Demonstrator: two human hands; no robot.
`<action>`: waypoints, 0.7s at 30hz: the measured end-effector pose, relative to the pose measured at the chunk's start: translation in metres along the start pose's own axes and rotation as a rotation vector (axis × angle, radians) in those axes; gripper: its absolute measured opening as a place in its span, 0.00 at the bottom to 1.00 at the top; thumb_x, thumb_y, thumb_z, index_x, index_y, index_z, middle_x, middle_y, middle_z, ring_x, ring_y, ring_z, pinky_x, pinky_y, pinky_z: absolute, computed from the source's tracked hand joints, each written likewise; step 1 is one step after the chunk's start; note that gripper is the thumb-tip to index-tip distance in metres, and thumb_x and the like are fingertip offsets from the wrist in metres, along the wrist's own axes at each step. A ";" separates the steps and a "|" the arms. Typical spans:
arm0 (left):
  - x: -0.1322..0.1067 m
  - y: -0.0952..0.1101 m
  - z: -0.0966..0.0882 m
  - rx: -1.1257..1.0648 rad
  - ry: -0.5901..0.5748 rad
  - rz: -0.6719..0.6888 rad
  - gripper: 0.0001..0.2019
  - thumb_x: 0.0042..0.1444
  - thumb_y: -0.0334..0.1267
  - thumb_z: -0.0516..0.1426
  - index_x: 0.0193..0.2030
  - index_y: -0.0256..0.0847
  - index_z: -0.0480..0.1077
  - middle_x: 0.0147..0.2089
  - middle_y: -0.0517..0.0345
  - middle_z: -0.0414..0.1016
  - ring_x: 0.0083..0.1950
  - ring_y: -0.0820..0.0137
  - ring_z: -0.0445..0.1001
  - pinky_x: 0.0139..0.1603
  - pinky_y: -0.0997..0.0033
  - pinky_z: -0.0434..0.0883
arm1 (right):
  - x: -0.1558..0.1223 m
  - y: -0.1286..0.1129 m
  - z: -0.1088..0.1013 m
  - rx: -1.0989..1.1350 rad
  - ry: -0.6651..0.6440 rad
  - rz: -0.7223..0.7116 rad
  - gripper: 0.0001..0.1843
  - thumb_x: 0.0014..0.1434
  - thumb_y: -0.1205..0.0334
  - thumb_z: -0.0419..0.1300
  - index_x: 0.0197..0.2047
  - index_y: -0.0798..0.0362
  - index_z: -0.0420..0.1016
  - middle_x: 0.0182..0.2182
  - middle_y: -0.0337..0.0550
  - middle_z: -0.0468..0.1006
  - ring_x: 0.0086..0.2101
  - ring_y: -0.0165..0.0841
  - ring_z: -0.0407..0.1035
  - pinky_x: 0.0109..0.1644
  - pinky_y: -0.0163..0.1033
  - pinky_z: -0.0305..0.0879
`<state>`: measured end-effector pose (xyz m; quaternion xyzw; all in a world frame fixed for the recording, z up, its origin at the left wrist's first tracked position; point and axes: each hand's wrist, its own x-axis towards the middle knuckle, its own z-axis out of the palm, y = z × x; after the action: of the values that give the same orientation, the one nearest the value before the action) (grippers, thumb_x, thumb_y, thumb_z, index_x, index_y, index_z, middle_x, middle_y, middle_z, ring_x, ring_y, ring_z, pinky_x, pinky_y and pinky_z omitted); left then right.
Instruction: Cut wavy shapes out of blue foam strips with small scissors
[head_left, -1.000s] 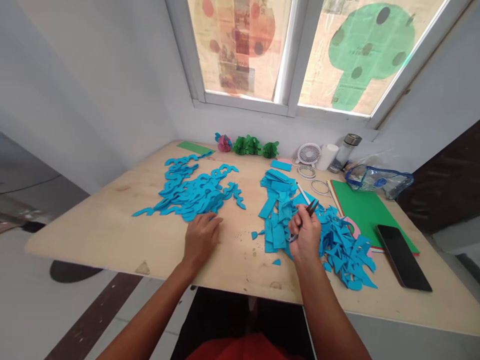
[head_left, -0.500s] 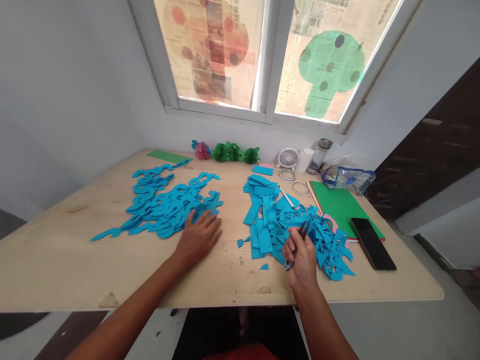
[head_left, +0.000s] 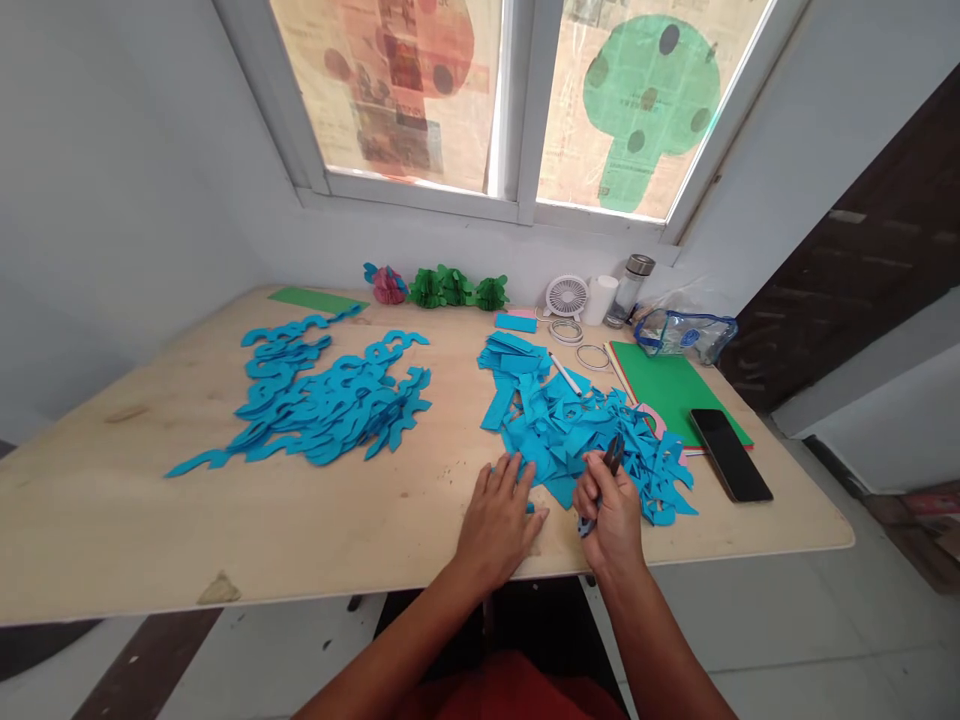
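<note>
My left hand point(head_left: 501, 518) lies flat on the wooden table point(head_left: 150, 500) with fingers stretched out, its fingertips touching the near edge of a heap of blue paper scraps point(head_left: 570, 420). My right hand point(head_left: 611, 510) is closed around a pair of dark scissors point(head_left: 609, 462), blades pointing up and away over the same heap. A second pile of curved blue cut-outs point(head_left: 330, 395) lies to the left, away from both hands.
A black phone point(head_left: 729, 455) lies on green sheets point(head_left: 675, 385) at the right. Along the back wall stand paper flowers point(head_left: 442, 287), a small white fan point(head_left: 566, 297), a bottle point(head_left: 630, 285), tape rings point(head_left: 596, 357) and a clear pouch point(head_left: 686, 335). A white pen point(head_left: 564, 372) rests on the scraps.
My left hand left the curved cut-outs pile and moved right to the scrap heap beside my right hand. The view shifted leftward and nearer; the right hand keeps the scissors.
</note>
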<state>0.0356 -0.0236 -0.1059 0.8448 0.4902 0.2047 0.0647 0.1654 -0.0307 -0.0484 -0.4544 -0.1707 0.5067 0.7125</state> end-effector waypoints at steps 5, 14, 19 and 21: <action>0.019 -0.002 -0.012 -0.096 0.024 0.001 0.17 0.61 0.40 0.48 0.53 0.42 0.71 0.59 0.50 0.71 0.62 0.58 0.63 0.62 0.54 0.56 | 0.008 0.003 -0.008 -0.019 0.023 -0.018 0.16 0.44 0.55 0.69 0.29 0.53 0.67 0.13 0.25 0.57 0.13 0.19 0.45 0.14 0.28 0.40; 0.105 -0.068 -0.029 0.016 -0.032 -0.475 0.14 0.55 0.44 0.52 0.41 0.37 0.72 0.46 0.38 0.75 0.53 0.47 0.68 0.47 0.52 0.63 | 0.016 0.020 -0.013 -0.027 0.016 0.044 0.18 0.43 0.54 0.69 0.30 0.52 0.66 0.14 0.24 0.56 0.13 0.20 0.44 0.14 0.28 0.40; 0.118 -0.070 -0.020 -0.070 -0.035 -0.584 0.07 0.47 0.37 0.56 0.34 0.40 0.72 0.45 0.40 0.76 0.53 0.47 0.68 0.47 0.51 0.61 | 0.012 0.022 -0.016 -0.033 0.021 0.052 0.18 0.43 0.54 0.69 0.31 0.53 0.67 0.13 0.24 0.56 0.13 0.20 0.44 0.14 0.28 0.39; 0.116 -0.068 -0.019 -0.140 -0.004 -0.623 0.05 0.46 0.34 0.56 0.31 0.40 0.71 0.43 0.41 0.77 0.53 0.47 0.68 0.48 0.51 0.60 | 0.009 0.023 -0.016 -0.034 0.022 0.051 0.17 0.43 0.54 0.69 0.30 0.53 0.67 0.13 0.25 0.57 0.13 0.20 0.44 0.14 0.28 0.38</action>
<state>0.0239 0.1083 -0.0770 0.6479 0.7099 0.2067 0.1832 0.1674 -0.0282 -0.0776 -0.4761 -0.1600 0.5168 0.6933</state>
